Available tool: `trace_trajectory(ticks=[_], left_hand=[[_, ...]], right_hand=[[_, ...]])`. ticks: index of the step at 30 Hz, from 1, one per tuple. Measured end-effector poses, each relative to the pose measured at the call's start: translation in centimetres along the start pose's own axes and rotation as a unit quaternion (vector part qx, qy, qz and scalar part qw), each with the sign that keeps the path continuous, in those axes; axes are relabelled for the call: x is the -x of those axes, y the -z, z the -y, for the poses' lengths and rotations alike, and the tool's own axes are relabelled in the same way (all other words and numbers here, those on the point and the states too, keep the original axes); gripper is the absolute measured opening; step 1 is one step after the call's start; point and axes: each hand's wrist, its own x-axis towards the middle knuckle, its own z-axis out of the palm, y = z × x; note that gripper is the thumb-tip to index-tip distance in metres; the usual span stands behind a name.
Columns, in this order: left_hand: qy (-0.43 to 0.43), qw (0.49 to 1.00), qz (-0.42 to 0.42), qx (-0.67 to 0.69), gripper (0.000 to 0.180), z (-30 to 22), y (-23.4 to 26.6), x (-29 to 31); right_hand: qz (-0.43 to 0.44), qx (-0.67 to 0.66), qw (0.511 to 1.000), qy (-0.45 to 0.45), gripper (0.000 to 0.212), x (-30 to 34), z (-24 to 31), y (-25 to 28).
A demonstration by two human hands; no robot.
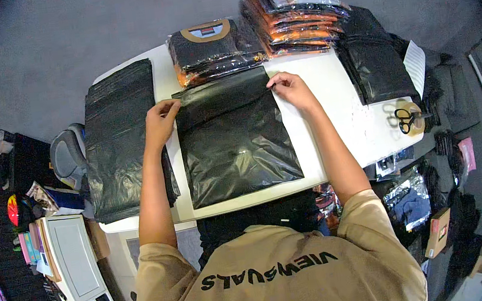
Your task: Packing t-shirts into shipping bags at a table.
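A black plastic mailing bag (240,150) lies flat on the white table (331,93) in front of me, its top part marked by a crosswise crease. At its upper left edge my left hand (163,121) pinches the plastic between thumb and fingers. My right hand (294,90) pinches the upper right edge, fingertips closed at the end of the crease. The bag looks filled and slightly wrinkled; what is inside is hidden. Just beyond its top edge sits a pile of clear-wrapped folded shirts (215,47).
Left of my arm lies a stack of flat black bags (121,142). A taller stack of wrapped garments (296,15) stands at the far side. More black packages (379,65), white paper (416,69), scissors (406,121) and a tape roll (415,109) are at the right.
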Motion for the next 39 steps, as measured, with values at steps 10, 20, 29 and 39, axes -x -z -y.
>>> trace_trajectory(ticks=[10, 20, 29, 39], left_hand=[[-0.116, 0.985, -0.113, -0.052, 0.015, 1.4, -0.9, 2.1], [-0.069, 0.99, -0.117, 0.035, 0.011, 2.9, -0.6, 1.5], [-0.056, 0.989, -0.135, 0.008, 0.011, 2.7, -0.6, 1.7], [-0.164, 0.937, -0.101, -0.293, 0.046, 1.2, -2.7, 1.4]], right_hand=[[-0.018, 0.017, 0.997, 0.074, 0.011, 3.3, 0.6, -0.7], [-0.018, 0.032, 0.997, 0.061, 0.013, 3.8, 1.0, -1.7], [0.002, 0.032, 0.999, 0.039, 0.015, 3.8, 1.7, -2.4], [0.005, -0.011, 0.996, 0.083, 0.025, 4.4, 2.2, -1.9]])
